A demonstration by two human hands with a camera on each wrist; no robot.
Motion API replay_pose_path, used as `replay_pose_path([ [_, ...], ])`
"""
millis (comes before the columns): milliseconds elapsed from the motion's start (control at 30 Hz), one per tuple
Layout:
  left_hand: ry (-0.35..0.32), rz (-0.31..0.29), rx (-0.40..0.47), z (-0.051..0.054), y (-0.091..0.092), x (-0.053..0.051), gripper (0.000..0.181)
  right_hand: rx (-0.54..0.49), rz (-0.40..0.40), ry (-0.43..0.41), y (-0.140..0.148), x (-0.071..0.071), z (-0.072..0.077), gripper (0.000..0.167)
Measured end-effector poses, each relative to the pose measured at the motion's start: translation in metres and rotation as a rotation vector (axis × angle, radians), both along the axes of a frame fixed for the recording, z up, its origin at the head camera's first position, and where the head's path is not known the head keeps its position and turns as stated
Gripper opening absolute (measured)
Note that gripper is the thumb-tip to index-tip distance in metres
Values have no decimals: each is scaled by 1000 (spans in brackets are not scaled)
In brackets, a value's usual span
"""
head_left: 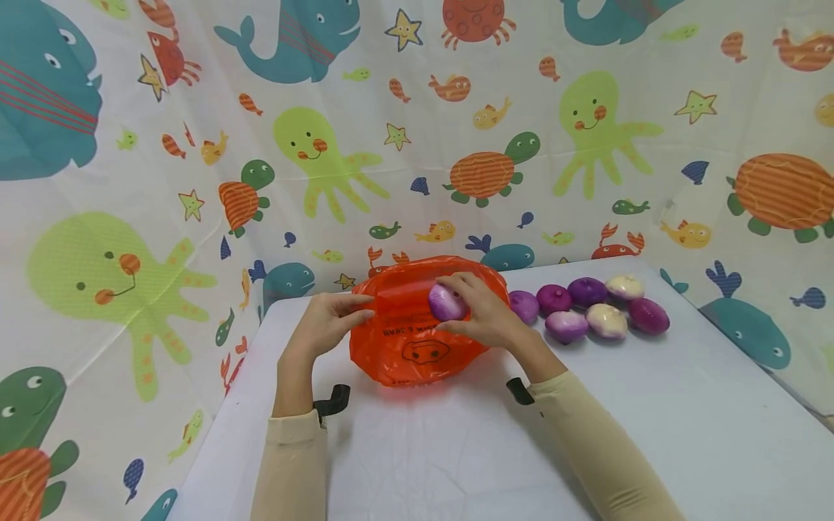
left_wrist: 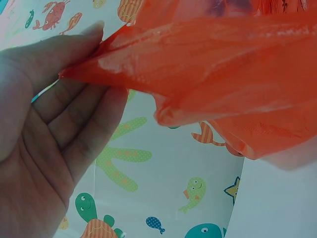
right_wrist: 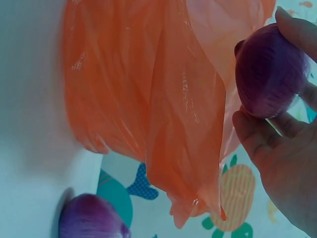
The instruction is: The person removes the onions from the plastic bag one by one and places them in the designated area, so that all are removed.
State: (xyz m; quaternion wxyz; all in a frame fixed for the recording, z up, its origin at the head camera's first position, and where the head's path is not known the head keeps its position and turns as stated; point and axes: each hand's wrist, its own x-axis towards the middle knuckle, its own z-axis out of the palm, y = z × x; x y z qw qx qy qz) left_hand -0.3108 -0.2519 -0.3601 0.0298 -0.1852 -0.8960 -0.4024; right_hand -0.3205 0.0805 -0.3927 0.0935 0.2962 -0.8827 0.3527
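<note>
A red-orange plastic bag with black print sits on the white table, its mouth spread. In the left wrist view, my left hand pinches a corner of the bag between thumb and fingers. My right hand grips a purple onion and holds it over the bag's opening in the head view. The right wrist view shows thumb and fingers around this onion, with the bag close beside it. Dark shapes behind the film in the left wrist view are too blurred to make out.
To the right of the bag lies a cluster of several onions, some purple and some pale. A white table extends underneath. Behind and at the sides hangs a sea-animal-print curtain.
</note>
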Motion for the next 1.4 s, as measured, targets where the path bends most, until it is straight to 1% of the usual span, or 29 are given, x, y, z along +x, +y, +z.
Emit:
replay_pose_path([
  [267, -2, -2, 6, 0, 0, 0, 31, -22, 9, 7, 5, -1, 1, 82],
  [500, -5, 1, 1, 1, 1, 0, 32, -39, -13, -4, 14, -1, 8, 83],
  [767, -1, 4, -12, 2, 1, 0, 35, -106, -48, -99, 31, -1, 17, 85],
  [1033, -2, 1, -10, 1, 2, -1, 36, -108, -76, -114, 48, -2, 21, 86],
  [1400, -1, 2, -5, -1, 1, -1, 31, -123, -124, -166, 76, 0, 27, 86],
])
